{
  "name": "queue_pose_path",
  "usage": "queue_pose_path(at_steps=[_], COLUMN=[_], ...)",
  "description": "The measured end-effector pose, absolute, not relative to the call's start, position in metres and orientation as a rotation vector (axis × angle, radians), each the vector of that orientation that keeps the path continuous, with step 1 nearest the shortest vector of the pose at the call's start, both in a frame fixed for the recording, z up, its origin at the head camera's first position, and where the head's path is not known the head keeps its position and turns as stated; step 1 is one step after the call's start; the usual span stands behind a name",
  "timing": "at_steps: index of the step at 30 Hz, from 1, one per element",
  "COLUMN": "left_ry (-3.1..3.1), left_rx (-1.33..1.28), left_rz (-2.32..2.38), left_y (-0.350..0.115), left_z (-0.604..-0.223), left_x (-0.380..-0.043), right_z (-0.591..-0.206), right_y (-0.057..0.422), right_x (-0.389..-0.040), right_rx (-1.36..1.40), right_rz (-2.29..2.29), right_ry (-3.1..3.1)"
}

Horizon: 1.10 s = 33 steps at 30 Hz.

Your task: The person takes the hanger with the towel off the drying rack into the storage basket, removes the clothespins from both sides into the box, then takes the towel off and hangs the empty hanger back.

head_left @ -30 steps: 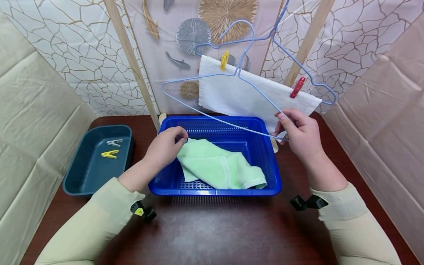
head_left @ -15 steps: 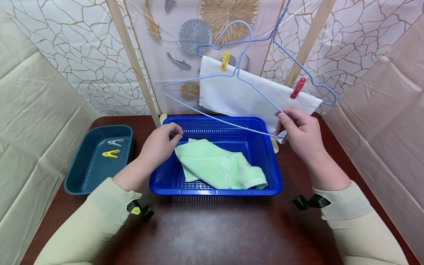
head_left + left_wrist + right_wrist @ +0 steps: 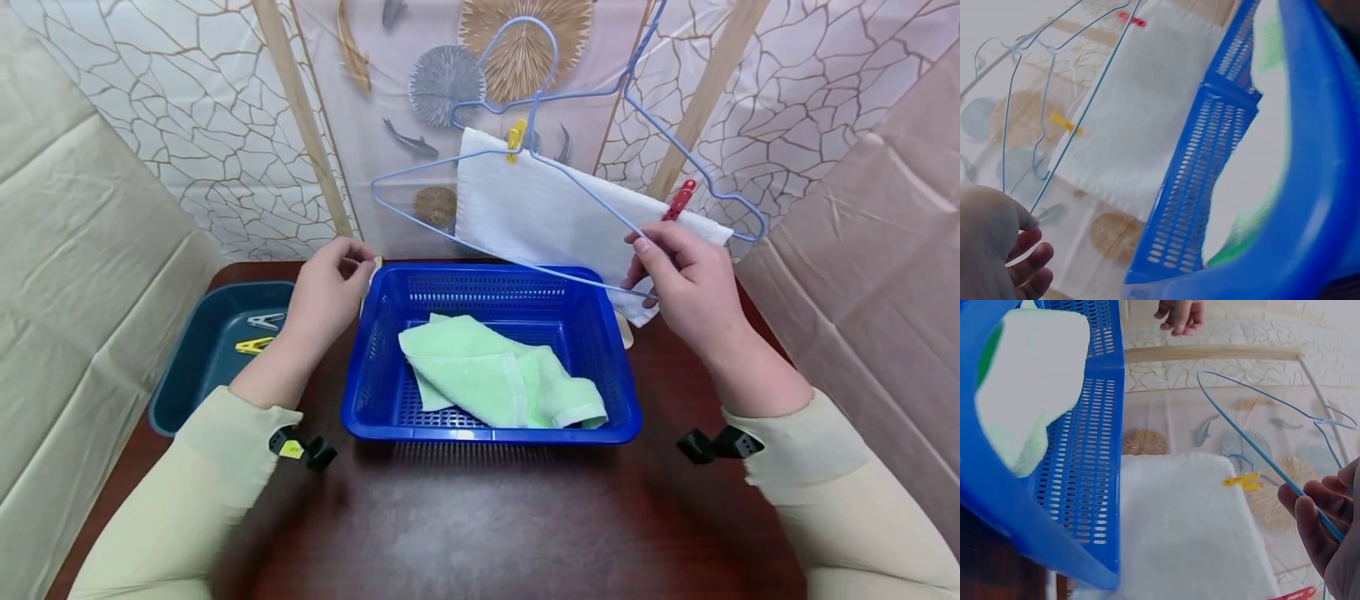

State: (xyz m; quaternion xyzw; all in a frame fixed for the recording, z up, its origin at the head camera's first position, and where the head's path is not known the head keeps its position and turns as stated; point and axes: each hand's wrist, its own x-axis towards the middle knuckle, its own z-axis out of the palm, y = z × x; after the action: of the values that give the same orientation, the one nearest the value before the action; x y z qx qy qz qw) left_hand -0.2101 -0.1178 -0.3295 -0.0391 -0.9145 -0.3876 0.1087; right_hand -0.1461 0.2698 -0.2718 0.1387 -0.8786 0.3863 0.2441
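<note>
My right hand (image 3: pixel 690 283) grips one end of a blue wire clothes hanger (image 3: pixel 533 125), holding it raised above the back of the basket with its hook up. In the right wrist view, fingers curl round the hanger's wire (image 3: pixel 1247 439). Nothing is in my left hand (image 3: pixel 330 287), whose fingers are loosely bent just outside the basket's back left corner. The left wrist view shows the hanger's far end overlapping that hand's thumb. A crumpled light green towel (image 3: pixel 480 375) lies in the blue plastic basket (image 3: pixel 487 434).
Behind, a white cloth (image 3: pixel 555 208) hangs from another blue hanger (image 3: pixel 645 37), held by a yellow clothespin (image 3: pixel 516 142) and a red clothespin (image 3: pixel 680 200). A teal tray (image 3: pixel 195 367) at left, partly behind my forearm, holds a yellow clothespin (image 3: pixel 253 345) and a pale clothespin (image 3: pixel 265 321).
My left hand has moved left and away from the green towel, out past the basket's rim. My right hand has lifted slightly, and the held hanger's hook has swung up and to the left.
</note>
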Motion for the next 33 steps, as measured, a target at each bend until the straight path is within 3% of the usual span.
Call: queue_pose_path(at_steps=[20,33], left_ry=[-2.339,-2.431], left_rx=[0.004,-0.044], left_rz=[-1.432,-1.403], left_y=[-0.134,-0.132], left_z=[-0.293,-0.297], left_x=[-0.245,-0.265], right_z=[-0.202,-0.192], right_y=[0.215,0.181], right_x=[-0.162,-0.193], right_rx=[0.328,0.29], right_rz=[0.997,1.119], right_ry=[-2.439,-2.489])
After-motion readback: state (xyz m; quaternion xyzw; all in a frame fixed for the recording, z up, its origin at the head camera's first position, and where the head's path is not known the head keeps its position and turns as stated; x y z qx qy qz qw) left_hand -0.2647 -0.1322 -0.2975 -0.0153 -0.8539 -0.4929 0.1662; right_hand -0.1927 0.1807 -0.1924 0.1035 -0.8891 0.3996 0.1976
